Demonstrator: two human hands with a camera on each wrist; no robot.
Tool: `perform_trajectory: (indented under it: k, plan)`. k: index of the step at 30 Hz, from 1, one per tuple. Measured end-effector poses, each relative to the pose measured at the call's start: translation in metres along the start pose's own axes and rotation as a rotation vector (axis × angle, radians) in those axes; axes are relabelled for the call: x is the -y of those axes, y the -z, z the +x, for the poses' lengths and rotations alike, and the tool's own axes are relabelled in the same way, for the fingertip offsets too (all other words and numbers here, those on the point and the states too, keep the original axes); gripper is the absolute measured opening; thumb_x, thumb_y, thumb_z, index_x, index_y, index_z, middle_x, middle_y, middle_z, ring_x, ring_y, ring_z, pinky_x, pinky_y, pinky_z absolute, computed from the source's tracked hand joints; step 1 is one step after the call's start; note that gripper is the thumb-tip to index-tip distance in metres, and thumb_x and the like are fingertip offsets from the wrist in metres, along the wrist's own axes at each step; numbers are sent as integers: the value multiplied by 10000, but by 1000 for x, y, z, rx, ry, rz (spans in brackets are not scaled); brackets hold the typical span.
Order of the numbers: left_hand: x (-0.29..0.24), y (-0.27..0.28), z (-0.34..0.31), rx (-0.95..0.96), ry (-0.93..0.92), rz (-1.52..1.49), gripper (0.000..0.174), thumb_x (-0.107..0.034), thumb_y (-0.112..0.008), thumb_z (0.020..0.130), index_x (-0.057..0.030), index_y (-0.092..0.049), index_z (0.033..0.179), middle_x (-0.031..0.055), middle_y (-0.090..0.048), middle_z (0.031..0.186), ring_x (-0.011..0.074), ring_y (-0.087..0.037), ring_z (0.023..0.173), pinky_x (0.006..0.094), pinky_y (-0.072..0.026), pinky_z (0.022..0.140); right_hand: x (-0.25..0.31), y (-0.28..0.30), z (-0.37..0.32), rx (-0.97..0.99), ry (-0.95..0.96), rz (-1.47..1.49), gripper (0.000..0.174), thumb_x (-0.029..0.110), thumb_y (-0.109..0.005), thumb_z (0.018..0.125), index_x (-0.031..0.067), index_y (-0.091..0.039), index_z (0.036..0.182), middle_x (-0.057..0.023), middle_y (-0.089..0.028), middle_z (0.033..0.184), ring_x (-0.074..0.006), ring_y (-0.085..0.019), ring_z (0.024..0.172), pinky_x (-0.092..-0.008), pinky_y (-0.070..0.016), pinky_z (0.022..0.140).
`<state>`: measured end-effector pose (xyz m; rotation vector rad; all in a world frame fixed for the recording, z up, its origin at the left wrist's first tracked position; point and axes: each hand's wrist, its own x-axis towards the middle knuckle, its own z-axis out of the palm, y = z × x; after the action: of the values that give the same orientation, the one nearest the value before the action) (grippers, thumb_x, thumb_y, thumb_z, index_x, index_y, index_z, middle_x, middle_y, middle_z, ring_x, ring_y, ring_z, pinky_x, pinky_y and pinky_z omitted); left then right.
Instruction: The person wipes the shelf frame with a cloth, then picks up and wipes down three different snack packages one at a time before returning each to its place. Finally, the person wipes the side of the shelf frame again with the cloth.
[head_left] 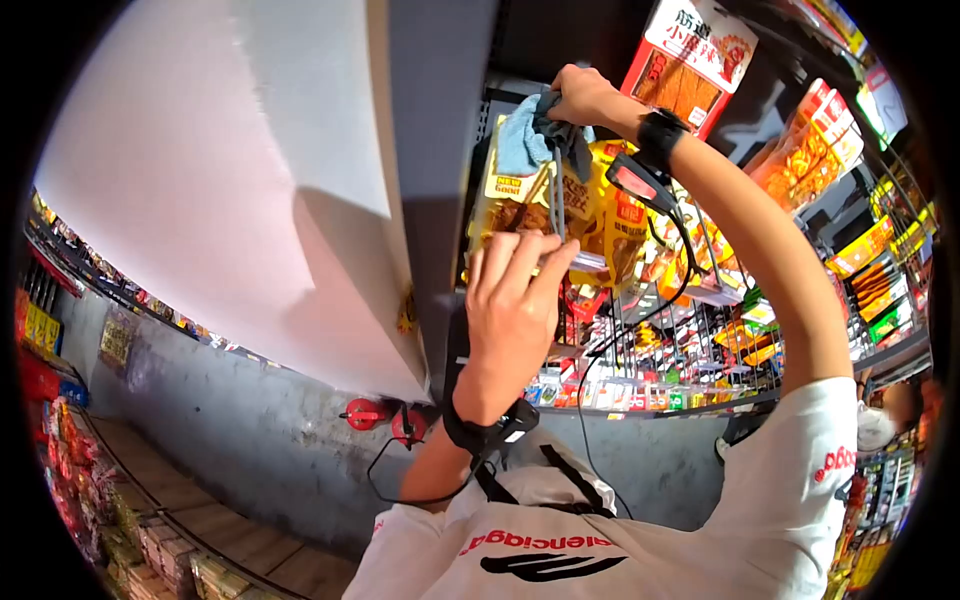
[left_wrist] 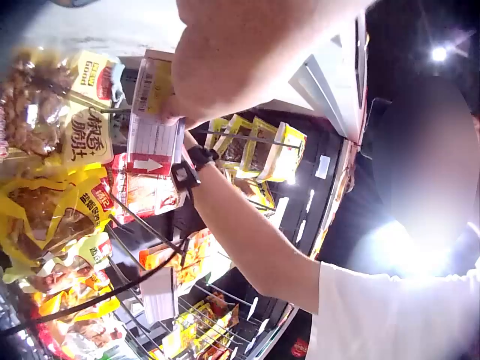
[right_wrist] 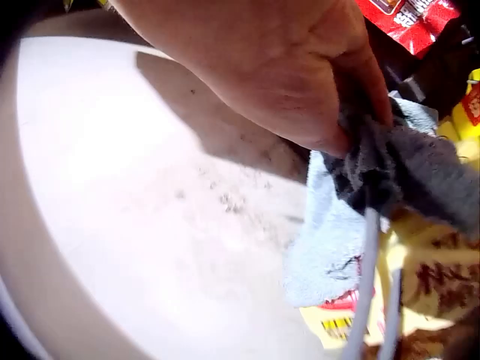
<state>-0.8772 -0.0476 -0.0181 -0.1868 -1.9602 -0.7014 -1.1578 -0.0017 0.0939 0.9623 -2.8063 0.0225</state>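
My right hand [head_left: 590,98] grips a blue-and-grey cloth [right_wrist: 326,240], bunched around the back part of a grey metal display hook [right_wrist: 369,277] in the right wrist view. Toward the front end of that hook, my left hand [head_left: 513,305] pinches a clear price tag holder [left_wrist: 155,124] with a printed label and a red arrow. Yellow-labelled snack bags [head_left: 512,188] hang right beside the hook, partly hidden by the cloth and my left fingers. The fingertips of my right hand are buried in the cloth folds.
A white pillar [head_left: 250,200] stands close on the left. Other hooks carry a red-and-white snack pack [head_left: 690,70] and orange snack bags [head_left: 810,150]. Below is a wire rack [head_left: 740,345] of packets. A black cable [head_left: 640,322] hangs across the shelf front.
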Motion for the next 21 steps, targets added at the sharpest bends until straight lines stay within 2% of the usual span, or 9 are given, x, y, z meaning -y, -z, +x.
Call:
perform_trajectory:
  k: [2, 6, 9, 11, 13, 15, 17, 19, 21]
  plan:
    - [2, 0, -1, -13, -5, -4, 249, -10, -698, 751, -64, -720, 993, 37, -643, 950, 232, -592, 927, 361, -434, 786, -5, -10, 28, -20, -171, -52, 430, 232, -720, 746, 42, -686, 1130, -211, -688, 1080, -335, -674, 1012, -381, -539, 883]
    - [2, 1, -3, -12, 12, -12, 231, -24, -680, 771, -71, -717, 995, 26, -636, 961, 227, -587, 950, 365, -438, 806, -31, -33, 75, -100, -104, -65, 321, 133, -622, 750, -6, -702, 1029, -271, -672, 1057, -398, -664, 1014, -452, -553, 840]
    - [4, 1, -5, -13, 10, -6, 231, -34, -669, 790, -80, -717, 1011, 25, -640, 986, 226, -588, 978, 369, -438, 820, -120, -101, 171, -241, 467, -140, 305, 163, -634, 695, 19, -724, 949, -239, -702, 948, -344, -699, 915, -439, -568, 779]
    - [1, 4, -4, -21, 20, -24, 257, -28, -670, 774, -81, -718, 1021, 27, -643, 987, 232, -587, 972, 370, -435, 823, -85, -80, 130, -164, 309, -232, 291, 158, -651, 665, 13, -723, 906, -219, -710, 895, -312, -711, 877, -448, -574, 744]
    - [-1, 1, -6, -30, 31, -20, 241, -19, -676, 772, -75, -727, 1001, 34, -648, 972, 241, -586, 959, 372, -429, 823, -25, -32, 66, -50, 53, -151, 264, 124, -657, 676, 9, -722, 904, -223, -710, 912, -330, -714, 863, -458, -579, 741]
    - [-4, 2, -3, -32, 38, -20, 218, -25, -690, 786, -76, -733, 993, 39, -650, 963, 240, -588, 952, 371, -426, 808, -8, -27, 44, -66, -44, -90, 241, 109, -672, 699, 4, -717, 912, -260, -691, 988, -377, -697, 920, -451, -574, 803]
    - [-7, 2, -3, -28, 41, -11, 210, -34, -702, 795, -81, -736, 997, 37, -653, 953, 240, -593, 946, 371, -422, 792, 4, -16, 12, -55, -51, -62, 370, 202, -723, 699, 67, -712, 1043, -195, -694, 976, -379, -677, 935, -409, -563, 855]
    - [-8, 1, -3, -35, 39, -9, 213, -33, -710, 787, -91, -738, 990, 30, -660, 939, 241, -600, 938, 371, -424, 783, 30, 13, -33, 73, -33, -40, 382, 224, -780, 691, -9, -713, 986, -291, -644, 1117, -407, -645, 1056, -433, -547, 888]
    - [-9, 0, -2, -52, 29, 1, 211, -35, -715, 784, -93, -737, 986, 30, -664, 938, 243, -603, 934, 373, -428, 785, 41, 21, -54, 203, 55, -98, 537, 306, -806, 660, 73, -701, 1132, -177, -700, 1055, -348, -676, 977, -402, -538, 907]
